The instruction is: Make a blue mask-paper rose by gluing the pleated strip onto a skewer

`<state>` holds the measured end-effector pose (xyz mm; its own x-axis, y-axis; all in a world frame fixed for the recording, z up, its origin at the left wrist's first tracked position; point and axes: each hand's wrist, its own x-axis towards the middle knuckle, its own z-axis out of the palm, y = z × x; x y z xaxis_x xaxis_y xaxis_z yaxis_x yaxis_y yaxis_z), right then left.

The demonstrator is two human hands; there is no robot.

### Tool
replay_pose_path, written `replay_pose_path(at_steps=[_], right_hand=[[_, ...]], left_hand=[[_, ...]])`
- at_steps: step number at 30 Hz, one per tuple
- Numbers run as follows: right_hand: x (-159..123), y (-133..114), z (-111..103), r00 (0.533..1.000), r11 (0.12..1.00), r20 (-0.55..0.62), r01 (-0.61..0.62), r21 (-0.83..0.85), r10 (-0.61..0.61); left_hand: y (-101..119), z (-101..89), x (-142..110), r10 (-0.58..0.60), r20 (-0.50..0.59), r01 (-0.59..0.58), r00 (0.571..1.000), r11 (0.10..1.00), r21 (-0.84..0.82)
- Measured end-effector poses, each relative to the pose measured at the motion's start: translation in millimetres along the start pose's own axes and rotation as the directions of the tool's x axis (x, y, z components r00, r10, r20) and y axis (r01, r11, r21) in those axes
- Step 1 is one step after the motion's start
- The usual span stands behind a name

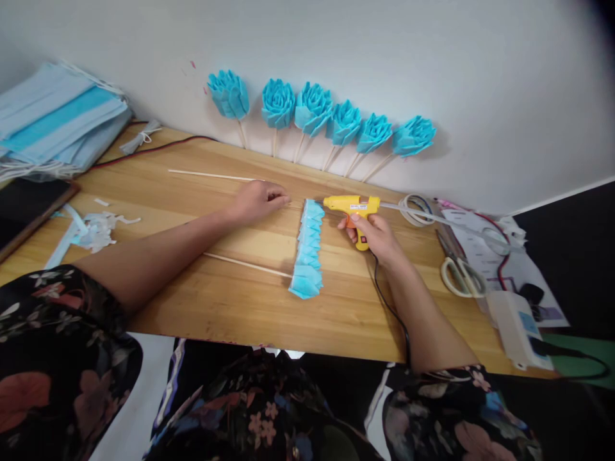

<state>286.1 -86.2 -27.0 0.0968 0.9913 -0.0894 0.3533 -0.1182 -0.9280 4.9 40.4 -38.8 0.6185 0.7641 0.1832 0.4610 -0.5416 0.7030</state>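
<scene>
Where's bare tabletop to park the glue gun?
Bare wood lies along the front table edge below the thin stick, and between the left hand and the roses. Right of the glue gun it is crowded: scissors, cables, papers.

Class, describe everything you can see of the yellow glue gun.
The glue gun is yellow plastic with an orange trigger and a white label on its barrel. A pale glue stick juts from its back, and a black cord trails from the handle toward the table's front edge. The right hand grips the handle, holding the barrel level just above the wooden table. Its nozzle points left, at or almost at the top of the blue folded strip.
</scene>
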Motion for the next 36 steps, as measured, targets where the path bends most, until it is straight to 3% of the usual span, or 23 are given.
replay_pose_path(at_steps=[24, 36], right_hand=[[0.2, 3.5, -0.2, 0.998, 0.99, -0.068, 0.024, 0.142, -0.014], [-2.9, -0.7, -5.2, 1.0, 0.998, 0.02, -0.007, 0.065, 0.006]], left_hand=[[0.5, -0.9, -0.9, 0.028, 0.002, -0.028, 1.0, 0.999, -0.027], [-3.0, 2.1, 0.5, 0.011, -0.02, -0.011, 1.0, 0.999, -0.036]])
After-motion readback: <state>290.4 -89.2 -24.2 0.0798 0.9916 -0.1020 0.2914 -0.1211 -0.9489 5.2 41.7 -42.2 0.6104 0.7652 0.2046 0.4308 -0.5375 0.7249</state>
